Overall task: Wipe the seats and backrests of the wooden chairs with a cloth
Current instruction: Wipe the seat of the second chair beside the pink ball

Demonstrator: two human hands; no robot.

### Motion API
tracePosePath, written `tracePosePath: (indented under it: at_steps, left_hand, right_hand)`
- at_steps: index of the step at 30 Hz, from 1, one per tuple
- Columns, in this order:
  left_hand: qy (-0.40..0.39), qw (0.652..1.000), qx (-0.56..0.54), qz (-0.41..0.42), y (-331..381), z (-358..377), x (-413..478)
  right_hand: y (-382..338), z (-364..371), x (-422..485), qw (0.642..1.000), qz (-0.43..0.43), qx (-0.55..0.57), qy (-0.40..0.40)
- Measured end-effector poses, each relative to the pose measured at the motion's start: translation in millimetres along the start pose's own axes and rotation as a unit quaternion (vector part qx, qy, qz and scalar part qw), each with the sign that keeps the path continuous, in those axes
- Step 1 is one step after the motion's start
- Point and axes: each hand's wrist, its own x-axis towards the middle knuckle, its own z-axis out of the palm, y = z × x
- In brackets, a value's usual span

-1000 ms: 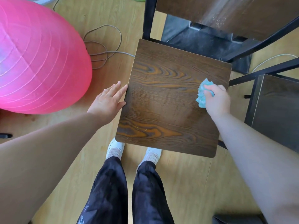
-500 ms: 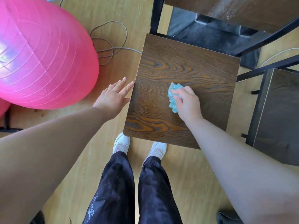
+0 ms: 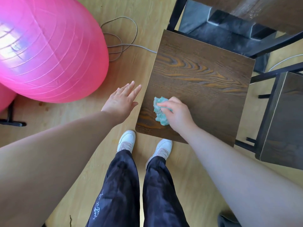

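Cloth (image 3: 159, 117) (teal, bunched) on chair seat (image 3: 205, 76), in the curled grip of your right hand (image 3: 178, 115); your left hand (image 3: 120, 100) straight-fingered, grip empty.

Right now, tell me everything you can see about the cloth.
The cloth is a small, crumpled wad of teal, fluffy-looking fabric. The right hand grips it from above, fingers curled over its top, and holds it down on the dark wooden chair seat, near the seat's near left corner. Its left part sticks out past the fingers. The rest is hidden under the hand.
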Motion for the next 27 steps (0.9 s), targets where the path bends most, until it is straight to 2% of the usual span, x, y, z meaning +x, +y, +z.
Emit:
tracePosePath:
  at_steps: [5,9,12,16,19,27]
  left_hand:
    - [-0.019,1.0,0.007,-0.017,-10.6,7.4,-5.4]
    - [-0.021,0.999,0.008,-0.029,-16.1,9.4,-8.6]
    - [-0.023,0.999,0.017,-0.033,-20.2,10.2,-10.0]
    - [-0.017,0.998,0.045,-0.036,-22.9,9.2,-8.6]
    - [-0.002,0.997,0.055,-0.056,-21.5,4.4,-5.5]
    - [0.002,0.991,0.126,-0.054,-14.2,-2.3,-1.0]
  right_hand:
    - [-8.8,-43.3,78.7,0.991,0.05,-0.048,0.114]
    - [-20.7,-50.7,123.2,0.985,0.042,-0.118,0.122]
    - [-28.6,-36.8,123.8,0.984,-0.013,-0.151,0.089]
    - [-30.8,-17.0,102.4,0.981,-0.12,-0.153,-0.025]
    - [-30.8,-6.1,78.1,0.969,-0.164,-0.156,-0.094]
    - [-16.7,21.8,19.0,0.962,-0.194,-0.14,-0.134]
